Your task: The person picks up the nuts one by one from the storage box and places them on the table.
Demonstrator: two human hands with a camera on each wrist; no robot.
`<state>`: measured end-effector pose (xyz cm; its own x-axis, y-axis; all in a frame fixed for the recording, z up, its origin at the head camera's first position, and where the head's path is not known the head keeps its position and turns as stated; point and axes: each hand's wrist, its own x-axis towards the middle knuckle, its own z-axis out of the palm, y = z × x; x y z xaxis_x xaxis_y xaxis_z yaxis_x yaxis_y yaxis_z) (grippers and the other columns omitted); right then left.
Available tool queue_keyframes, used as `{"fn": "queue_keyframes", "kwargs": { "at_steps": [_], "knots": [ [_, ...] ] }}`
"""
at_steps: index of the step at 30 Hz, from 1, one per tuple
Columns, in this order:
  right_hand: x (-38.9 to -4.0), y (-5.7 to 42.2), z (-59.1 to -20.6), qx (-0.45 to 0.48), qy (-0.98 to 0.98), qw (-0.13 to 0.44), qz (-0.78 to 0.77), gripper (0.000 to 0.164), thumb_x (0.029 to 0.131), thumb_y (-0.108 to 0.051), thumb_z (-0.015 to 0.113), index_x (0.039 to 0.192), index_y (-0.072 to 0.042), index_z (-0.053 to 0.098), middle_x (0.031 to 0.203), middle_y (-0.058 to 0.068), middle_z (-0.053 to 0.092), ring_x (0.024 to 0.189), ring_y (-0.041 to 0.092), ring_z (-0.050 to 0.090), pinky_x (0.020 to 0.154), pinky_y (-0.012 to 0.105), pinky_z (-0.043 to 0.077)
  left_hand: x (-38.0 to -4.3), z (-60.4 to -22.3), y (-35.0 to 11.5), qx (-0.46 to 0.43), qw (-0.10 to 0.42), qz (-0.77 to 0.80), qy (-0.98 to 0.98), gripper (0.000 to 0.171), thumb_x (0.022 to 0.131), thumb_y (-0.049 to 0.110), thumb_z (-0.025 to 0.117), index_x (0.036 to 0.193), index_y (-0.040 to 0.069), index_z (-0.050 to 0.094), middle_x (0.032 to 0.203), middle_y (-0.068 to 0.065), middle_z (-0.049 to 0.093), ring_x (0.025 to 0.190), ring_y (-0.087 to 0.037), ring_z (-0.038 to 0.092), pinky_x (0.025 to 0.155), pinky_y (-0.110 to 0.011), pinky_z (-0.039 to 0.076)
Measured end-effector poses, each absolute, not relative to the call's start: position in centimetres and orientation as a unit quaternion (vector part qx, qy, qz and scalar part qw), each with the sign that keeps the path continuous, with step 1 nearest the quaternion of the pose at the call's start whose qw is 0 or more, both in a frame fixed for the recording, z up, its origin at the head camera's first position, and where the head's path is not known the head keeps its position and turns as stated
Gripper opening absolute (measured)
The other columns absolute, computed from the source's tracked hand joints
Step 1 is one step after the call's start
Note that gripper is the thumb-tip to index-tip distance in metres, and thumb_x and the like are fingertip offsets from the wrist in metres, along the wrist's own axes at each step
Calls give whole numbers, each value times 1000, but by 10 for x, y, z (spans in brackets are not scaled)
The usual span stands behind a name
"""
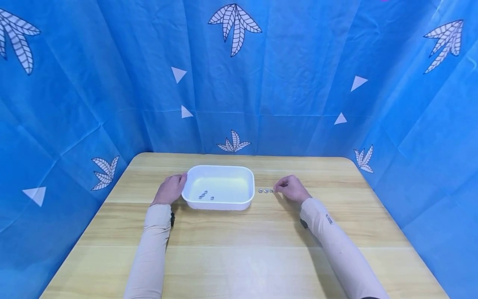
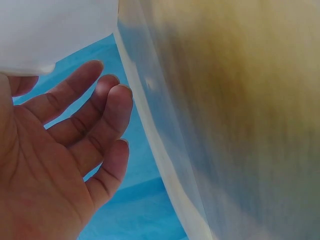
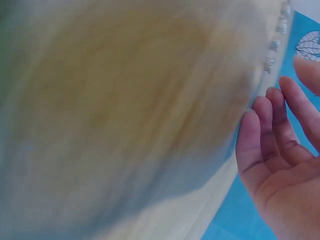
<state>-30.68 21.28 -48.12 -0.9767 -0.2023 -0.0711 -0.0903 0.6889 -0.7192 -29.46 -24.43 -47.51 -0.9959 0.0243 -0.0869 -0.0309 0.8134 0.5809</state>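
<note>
At a wood-grain table (image 1: 239, 241), your left hand (image 1: 168, 191) sits at the nine o'clock end of a white rectangular tray (image 1: 220, 206), thumb at its edge and the other four fingers loosely curved and slightly parted. Inside, small silvery metal pieces (image 1: 212, 198) lie toward seven o'clock, three in a slanting line and a fourth just beside them. From the tray's three o'clock side, a row of similar pieces (image 1: 266, 191) runs across the tabletop to your right hand (image 1: 293, 189). Its thumb and forefinger stand narrowly apart at the row's three o'clock end; whether the tips touch the last piece is hard to tell. A blue leaf-print curtain (image 1: 298, 83) hangs behind, at twelve o'clock.
</note>
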Motion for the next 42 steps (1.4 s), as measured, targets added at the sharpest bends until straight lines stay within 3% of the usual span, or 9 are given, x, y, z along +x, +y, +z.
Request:
{"fn": "queue_keyframes", "kwargs": {
  "at_steps": [7,17,22,29,42],
  "knots": [
    [-309,189,-453,-80,907,24,-413,28,101,-25,65,112,-1,76,110,14,76,94,23,68,81,31,56,-296,-472,-246,1,39,301,953,75,111,51,19,149,-7,48,144,-29,58,133,-45,57,115,-60,44],
    [-301,116,-420,-146,874,1,-463,24,101,-23,67,108,-3,78,102,18,76,80,18,64,68,26,54,-298,-468,-248,-4,37,312,949,74,111,52,19,150,-5,48,144,-28,58,133,-44,57,115,-60,44],
    [-296,80,-422,-172,862,22,-476,20,100,-20,68,107,-3,77,101,14,76,84,25,67,70,28,56,-297,-470,-249,-1,31,316,948,71,112,50,22,149,-4,49,139,-27,62,126,-42,62,111,-59,47],
    [-287,38,-438,-187,861,41,-471,13,99,-20,70,104,-11,79,98,4,77,83,12,65,75,25,57,-291,-475,-250,-3,29,313,949,68,112,47,25,147,-4,51,137,-26,64,122,-39,64,108,-58,50],
    [-282,-5,-457,-186,861,38,-471,9,97,-15,73,99,-10,80,92,3,77,82,10,63,81,24,55,-289,-476,-243,0,12,312,950,65,112,45,27,141,-4,57,131,-26,67,118,-40,66,106,-57,51]
  ]
}}
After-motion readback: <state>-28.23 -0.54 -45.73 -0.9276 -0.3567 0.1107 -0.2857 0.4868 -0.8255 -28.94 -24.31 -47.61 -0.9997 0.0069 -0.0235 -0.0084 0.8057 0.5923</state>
